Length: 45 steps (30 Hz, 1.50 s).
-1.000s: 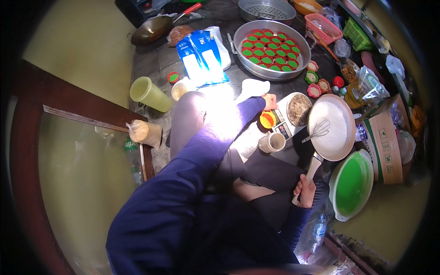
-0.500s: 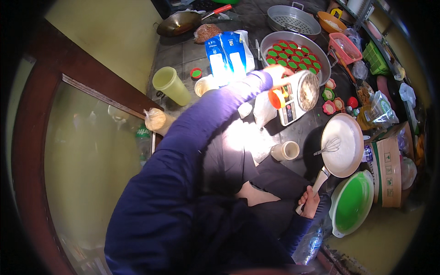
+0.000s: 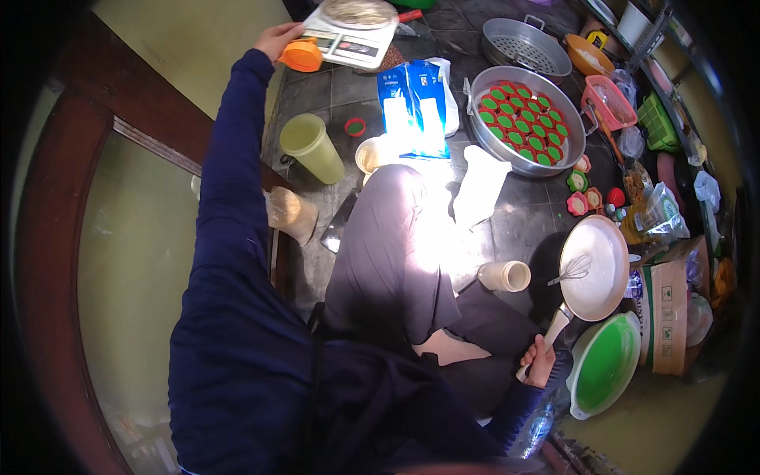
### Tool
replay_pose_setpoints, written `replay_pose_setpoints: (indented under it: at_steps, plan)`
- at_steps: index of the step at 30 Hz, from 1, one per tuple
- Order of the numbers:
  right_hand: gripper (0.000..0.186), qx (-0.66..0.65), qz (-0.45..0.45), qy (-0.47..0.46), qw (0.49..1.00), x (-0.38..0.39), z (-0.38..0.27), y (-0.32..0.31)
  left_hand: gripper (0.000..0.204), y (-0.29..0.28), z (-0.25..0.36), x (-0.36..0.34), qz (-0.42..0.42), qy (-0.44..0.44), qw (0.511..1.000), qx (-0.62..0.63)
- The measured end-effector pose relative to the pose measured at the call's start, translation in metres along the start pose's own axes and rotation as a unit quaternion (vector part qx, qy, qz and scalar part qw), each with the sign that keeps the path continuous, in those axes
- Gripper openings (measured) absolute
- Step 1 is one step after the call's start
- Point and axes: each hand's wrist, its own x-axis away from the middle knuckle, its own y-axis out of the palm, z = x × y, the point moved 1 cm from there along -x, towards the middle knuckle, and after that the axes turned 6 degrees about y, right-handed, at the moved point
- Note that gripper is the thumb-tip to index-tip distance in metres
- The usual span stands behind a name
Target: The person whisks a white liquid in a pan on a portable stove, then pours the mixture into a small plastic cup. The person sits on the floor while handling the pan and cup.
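My left hand (image 3: 279, 39) is stretched out to the far left, gripping one edge of a white kitchen scale (image 3: 356, 43) with a round metallic plate. An orange cup-like piece (image 3: 301, 55) sits by the fingers at that edge; whether the hand holds it too is unclear. Low on the right, my right hand (image 3: 538, 362) is wrapped round the handle of a frying pan (image 3: 606, 273). The pan has a pale inside, and a wire whisk (image 3: 571, 271) lies in it. Just below the pan stands a white basin (image 3: 632, 380) of green batter.
A steamer pot (image 3: 480, 95) holds several red moulds with green filling. A perforated steamer tray (image 3: 514, 47), blue-and-white package (image 3: 412, 103), yellow-green pitcher (image 3: 317, 150), white bag (image 3: 479, 186) and jar (image 3: 504, 276) are on the tiles. A cardboard box (image 3: 669, 317) stands right.
My left hand has carried the scale from beside the steamer pot to the far left, the orange piece moving with it. The right hand still grips the pan.
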Motion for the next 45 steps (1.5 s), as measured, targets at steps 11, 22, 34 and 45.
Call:
replay_pose_setpoints:
  at_steps: [11,22,34,45]
  plan:
    - [0.025,0.033,0.034,0.003,0.999,0.002,-0.006,0.005,0.026,-0.099,-0.212,-0.01,0.05,-0.318,0.934,-0.157]
    - [0.021,0.046,0.047,0.028,0.997,0.0,-0.01,0.006,0.033,-0.098,-0.318,0.03,0.167,-0.355,0.91,-0.132]
    - [0.033,0.072,0.067,0.032,0.995,-0.001,-0.013,0.009,0.054,-0.088,-0.407,0.068,0.134,-0.314,0.916,-0.211]
    - [0.021,0.058,0.063,0.031,0.996,0.001,-0.012,0.008,0.059,-0.07,-0.415,0.091,-0.031,-0.503,0.847,-0.168]
